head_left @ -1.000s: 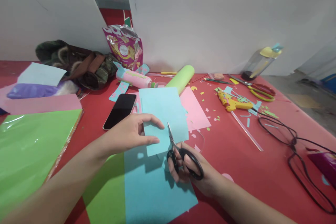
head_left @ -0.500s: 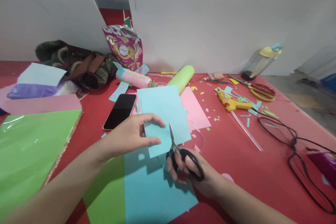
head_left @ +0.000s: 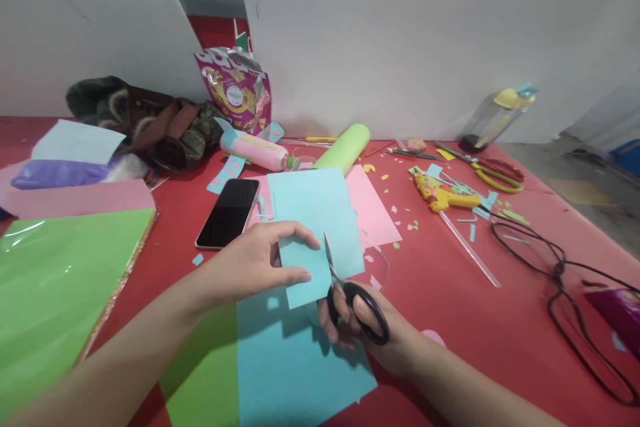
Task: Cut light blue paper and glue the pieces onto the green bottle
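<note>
My left hand (head_left: 253, 263) pinches the left edge of a light blue paper sheet (head_left: 315, 213) and holds it just above the red table (head_left: 450, 293). My right hand (head_left: 367, 337) grips black-handled scissors (head_left: 353, 297) whose blades bite into the sheet's lower edge, pointing away from me. Under both hands lies a larger blue sheet (head_left: 293, 360) beside a green one (head_left: 205, 373). A pink sheet (head_left: 373, 210) lies behind the held paper.
A black phone (head_left: 229, 212) lies left of the paper. Behind it are a pink bottle (head_left: 255, 150), a green roll (head_left: 345, 145) and a snack bag (head_left: 236, 88). A yellow glue gun (head_left: 440, 195), its black cable (head_left: 560, 267), other scissors (head_left: 495, 173) and paper scraps lie right. Green sheets (head_left: 55, 280) lie left.
The scissors have cut further up into the light blue sheet. My left hand has drawn the sheet slightly toward me and turned it a little.
</note>
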`<action>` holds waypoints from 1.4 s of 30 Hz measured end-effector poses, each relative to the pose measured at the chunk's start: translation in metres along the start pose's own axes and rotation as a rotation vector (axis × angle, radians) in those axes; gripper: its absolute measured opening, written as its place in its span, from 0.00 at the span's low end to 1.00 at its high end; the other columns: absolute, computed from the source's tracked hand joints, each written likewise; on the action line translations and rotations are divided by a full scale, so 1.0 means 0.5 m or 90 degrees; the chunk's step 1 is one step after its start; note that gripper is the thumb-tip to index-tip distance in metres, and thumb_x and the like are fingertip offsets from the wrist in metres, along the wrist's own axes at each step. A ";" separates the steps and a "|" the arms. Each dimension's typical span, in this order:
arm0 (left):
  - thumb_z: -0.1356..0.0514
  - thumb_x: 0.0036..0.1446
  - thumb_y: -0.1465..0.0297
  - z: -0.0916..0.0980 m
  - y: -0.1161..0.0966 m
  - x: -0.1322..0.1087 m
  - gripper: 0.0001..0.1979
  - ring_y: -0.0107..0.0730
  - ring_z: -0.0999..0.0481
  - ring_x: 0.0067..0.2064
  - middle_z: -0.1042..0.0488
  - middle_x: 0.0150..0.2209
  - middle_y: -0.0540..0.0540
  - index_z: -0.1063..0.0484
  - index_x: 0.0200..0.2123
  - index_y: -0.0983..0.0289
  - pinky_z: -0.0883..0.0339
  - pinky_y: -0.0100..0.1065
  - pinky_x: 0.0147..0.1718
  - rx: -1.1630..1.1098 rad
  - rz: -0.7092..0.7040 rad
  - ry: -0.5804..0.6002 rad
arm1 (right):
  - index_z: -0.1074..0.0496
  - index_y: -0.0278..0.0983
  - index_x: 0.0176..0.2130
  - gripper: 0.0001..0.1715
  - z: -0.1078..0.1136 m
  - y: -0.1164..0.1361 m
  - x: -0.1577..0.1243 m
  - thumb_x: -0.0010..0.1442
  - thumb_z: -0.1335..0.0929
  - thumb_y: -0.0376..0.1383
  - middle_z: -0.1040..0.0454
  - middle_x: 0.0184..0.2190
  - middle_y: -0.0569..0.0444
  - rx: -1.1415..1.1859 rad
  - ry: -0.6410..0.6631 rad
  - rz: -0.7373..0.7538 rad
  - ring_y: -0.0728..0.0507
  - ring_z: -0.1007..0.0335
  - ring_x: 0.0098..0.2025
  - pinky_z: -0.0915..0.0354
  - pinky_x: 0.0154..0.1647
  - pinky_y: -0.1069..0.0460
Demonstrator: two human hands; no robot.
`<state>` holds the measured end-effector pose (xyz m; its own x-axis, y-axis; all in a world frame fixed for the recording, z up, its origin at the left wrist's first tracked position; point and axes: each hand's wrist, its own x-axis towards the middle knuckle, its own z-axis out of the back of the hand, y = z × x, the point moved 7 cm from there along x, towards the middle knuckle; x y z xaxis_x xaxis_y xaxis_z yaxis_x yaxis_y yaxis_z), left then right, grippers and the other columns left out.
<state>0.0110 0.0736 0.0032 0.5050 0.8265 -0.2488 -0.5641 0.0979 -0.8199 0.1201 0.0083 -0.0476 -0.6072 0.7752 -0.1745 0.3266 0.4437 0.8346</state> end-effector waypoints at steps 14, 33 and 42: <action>0.39 0.43 0.67 -0.008 -0.006 -0.004 0.14 0.19 0.50 0.17 0.48 0.18 0.42 0.32 0.36 0.62 0.55 0.22 0.14 -0.018 0.009 -0.013 | 0.37 0.33 0.23 0.26 0.003 0.016 -0.002 0.50 0.37 0.54 0.36 0.19 0.56 -0.056 -0.018 0.068 0.51 0.43 0.21 0.50 0.24 0.54; 0.39 0.43 0.66 -0.011 -0.002 -0.002 0.15 0.21 0.46 0.18 0.48 0.16 0.42 0.33 0.37 0.62 0.53 0.22 0.14 -0.033 0.041 -0.011 | 0.34 0.32 0.25 0.30 0.009 0.028 -0.004 0.52 0.40 0.56 0.38 0.16 0.57 -0.199 -0.078 0.045 0.52 0.46 0.18 0.49 0.22 0.55; 0.39 0.43 0.66 -0.010 -0.003 -0.001 0.15 0.20 0.47 0.17 0.49 0.17 0.42 0.33 0.37 0.62 0.53 0.22 0.14 -0.032 0.041 -0.016 | 0.35 0.32 0.24 0.30 0.013 0.023 -0.003 0.50 0.39 0.57 0.39 0.14 0.59 -0.202 -0.103 0.032 0.53 0.47 0.16 0.50 0.19 0.56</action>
<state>0.0148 0.0701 0.0018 0.4512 0.8443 -0.2892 -0.5611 0.0163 -0.8276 0.1295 0.0151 -0.0412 -0.4650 0.8650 -0.1887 0.0970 0.2617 0.9603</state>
